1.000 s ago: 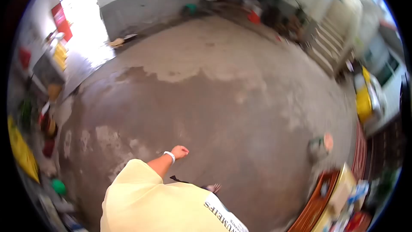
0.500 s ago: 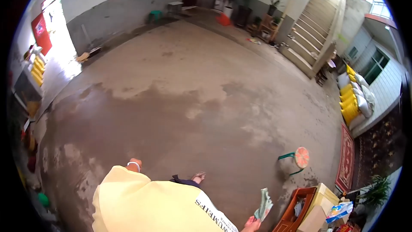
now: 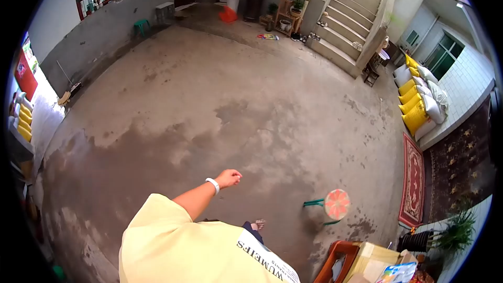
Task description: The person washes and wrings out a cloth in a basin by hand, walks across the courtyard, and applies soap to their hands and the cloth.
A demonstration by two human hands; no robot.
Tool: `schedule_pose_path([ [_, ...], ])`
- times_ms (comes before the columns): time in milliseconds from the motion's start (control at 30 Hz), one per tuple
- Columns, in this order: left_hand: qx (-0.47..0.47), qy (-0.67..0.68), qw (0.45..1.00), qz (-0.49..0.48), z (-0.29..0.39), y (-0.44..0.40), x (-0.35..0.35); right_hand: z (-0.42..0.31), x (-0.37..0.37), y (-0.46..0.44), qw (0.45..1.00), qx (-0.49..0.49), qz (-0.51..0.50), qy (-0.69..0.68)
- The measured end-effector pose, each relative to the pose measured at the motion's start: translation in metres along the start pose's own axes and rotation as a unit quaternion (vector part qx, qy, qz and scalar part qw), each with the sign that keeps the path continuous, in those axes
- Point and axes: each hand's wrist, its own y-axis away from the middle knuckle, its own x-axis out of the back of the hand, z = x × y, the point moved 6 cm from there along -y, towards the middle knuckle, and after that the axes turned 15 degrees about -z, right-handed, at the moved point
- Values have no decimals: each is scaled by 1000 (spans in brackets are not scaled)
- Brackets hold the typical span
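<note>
My left hand (image 3: 229, 178) is held out over the wet concrete floor, with a white band (image 3: 213, 185) on its wrist. Its fingers are loosely curled in, and no object shows in them. Below the arm is my yellow shirt (image 3: 194, 246) with dark lettering, and beside the shirt's edge one of my feet (image 3: 259, 225) in a sandal. Closest on the right is a round stool (image 3: 336, 204) with a red and cream patterned seat and green legs. My right hand is out of the frame.
Cardboard boxes (image 3: 374, 259) and a reddish-brown wooden piece (image 3: 335, 264) stand at the lower right, near a potted plant (image 3: 455, 236). Red carpet (image 3: 412, 183) and yellow sacks (image 3: 416, 118) line the right side. Stairs (image 3: 346, 26) rise behind; damp patches mark the floor.
My left arm has swung forward and right, into fuller view. My right hand, which held a greenish paper-like thing, has left the frame. The view has turned right, and the stool appears nearer.
</note>
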Motion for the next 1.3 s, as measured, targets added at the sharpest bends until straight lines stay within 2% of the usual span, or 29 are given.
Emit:
schedule_pose_path([
  [33,1,0,1000,3,-6,-24,-8,-16,-13,-20,1000,-1,-2,0],
  [100,66,45,991,112,-37,-48,7,-46,-46,-52,1000,-10,-8,-6],
  [200,314,20,941,125,-83,-48,21,-111,-107,-103,999,-10,-31,-3],
  [233,350,57,916,187,-79,-35,18,-138,-134,-118,999,-5,-45,3],
  [300,385,93,887,237,-81,-30,25,-196,-203,-154,996,12,-87,5],
  [367,390,114,865,296,-61,-43,26,-246,-275,-211,993,21,-107,-35],
  [433,393,132,854,314,-46,-86,35,-293,-342,-251,980,71,-184,-40],
  [500,402,137,842,332,-27,-136,46,-329,-395,-265,971,135,-193,-36],
  [533,402,141,843,327,-24,-163,41,-341,-399,-267,971,140,-192,-32],
  [600,355,106,859,354,12,-262,49,-345,-416,-294,981,150,-123,-24],
  [667,375,-16,909,180,61,-367,33,-342,-419,-310,992,109,-62,-8],
  [700,289,43,946,141,68,-429,23,-333,-434,-316,996,82,-41,-6],
  [733,194,105,962,162,78,-492,14,-330,-452,-323,997,65,-31,-4],
  [767,145,173,954,199,114,-535,-10,-326,-471,-330,999,47,-20,-6],
  [800,133,140,973,128,163,-577,-34,-330,-491,-339,999,37,-16,-6],
  [900,67,103,992,10,260,-671,-99,-345,-543,-375,1000,7,-12,-15],
  [1000,3,27,999,-22,292,-748,-130,-376,-586,-425,1000,-9,-12,-20],
  [1100,39,-27,999,14,268,-794,-127,-418,-618,-472,1000,-25,-10,-15],
  [1200,169,-53,975,137,213,-805,-99,-473,-645,-527,999,-32,-11,-23],
  [1233,285,-143,941,118,199,-799,-87,-493,-655,-543,999,-35,-12,-26],
  [1267,321,-433,842,-34,204,-798,-90,-511,-664,-558,999,-38,-11,-27],
  [1300,363,-138,910,145,145,-788,-62,-529,-675,-574,999,-44,-13,-27],
])
